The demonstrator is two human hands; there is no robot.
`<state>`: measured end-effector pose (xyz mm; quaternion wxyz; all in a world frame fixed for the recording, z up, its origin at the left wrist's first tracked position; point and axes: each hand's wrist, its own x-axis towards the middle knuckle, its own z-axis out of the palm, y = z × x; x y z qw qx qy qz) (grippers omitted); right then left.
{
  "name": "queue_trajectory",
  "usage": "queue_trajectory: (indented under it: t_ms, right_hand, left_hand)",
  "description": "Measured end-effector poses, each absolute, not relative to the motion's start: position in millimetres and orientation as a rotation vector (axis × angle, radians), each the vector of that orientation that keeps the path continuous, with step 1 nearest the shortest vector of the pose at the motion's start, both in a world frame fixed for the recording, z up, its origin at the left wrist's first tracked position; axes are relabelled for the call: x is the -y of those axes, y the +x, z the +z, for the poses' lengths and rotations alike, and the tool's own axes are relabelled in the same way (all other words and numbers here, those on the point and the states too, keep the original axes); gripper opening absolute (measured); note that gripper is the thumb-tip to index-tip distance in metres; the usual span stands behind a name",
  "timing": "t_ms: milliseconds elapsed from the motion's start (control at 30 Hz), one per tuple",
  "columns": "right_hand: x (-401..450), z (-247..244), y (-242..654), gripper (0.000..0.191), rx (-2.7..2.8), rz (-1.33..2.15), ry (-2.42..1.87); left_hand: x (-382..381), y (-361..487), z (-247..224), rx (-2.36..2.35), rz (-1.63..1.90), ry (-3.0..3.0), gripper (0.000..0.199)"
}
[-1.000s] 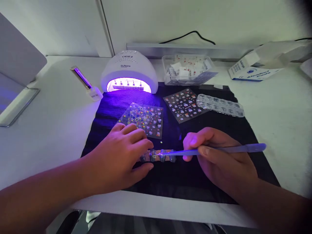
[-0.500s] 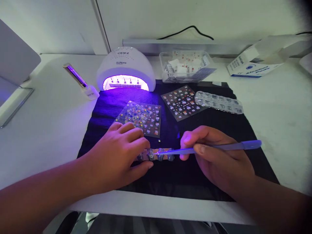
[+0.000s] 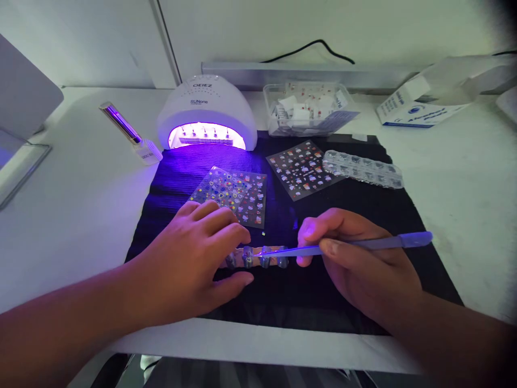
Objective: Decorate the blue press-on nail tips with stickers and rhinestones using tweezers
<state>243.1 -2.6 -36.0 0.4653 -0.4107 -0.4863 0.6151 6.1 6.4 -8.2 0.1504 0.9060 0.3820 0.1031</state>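
Observation:
A strip of glossy dark blue nail tips (image 3: 264, 257) lies on the black mat near the front. My left hand (image 3: 202, 253) rests over the strip's left end, its thumb and fingers apart and nothing seen between them; the part under the fingers is hidden. Between the thumb and fingers of my right hand (image 3: 351, 248) is a slim purple tool (image 3: 375, 243). The thin tip points left and meets or hovers just over a nail with a white heart. A tiny shiny piece (image 3: 264, 234) lies on the mat just behind the strip.
A lit white lamp (image 3: 208, 108) with several nail tips inside stands at the back. Sticker sheets (image 3: 305, 170) and a clear gem case (image 3: 363, 168) lie on the mat (image 3: 323, 296). Behind are a clear bin (image 3: 307, 110), a white box (image 3: 420, 105) and, left, a bottle (image 3: 149, 152).
The thumb and fingers of my left hand have spread a little wider, showing more of the strip. The tool tip has shifted slightly left, onto or over the heart nail.

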Motion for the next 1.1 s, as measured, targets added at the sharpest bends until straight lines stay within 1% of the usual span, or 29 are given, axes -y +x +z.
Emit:
queue_trajectory:
  t_ms: [467,700,1100]
  right_hand:
    - [3.3,-36.1,242.6,0.003,1.192,1.502,-1.019]
    - [3.9,-35.5,242.8,0.009,1.169,1.536,-1.006]
    - [4.3,-37.5,243.4,0.012,1.173,1.536,-1.002]
  left_hand:
    - [-7.1,5.7,-7.8,-0.952,0.322,2.553,0.008]
    - [-7.6,5.5,-7.8,-0.945,0.321,2.549,0.007]
    - [-7.4,5.6,-7.6,-0.935,0.29,2.556,0.007]
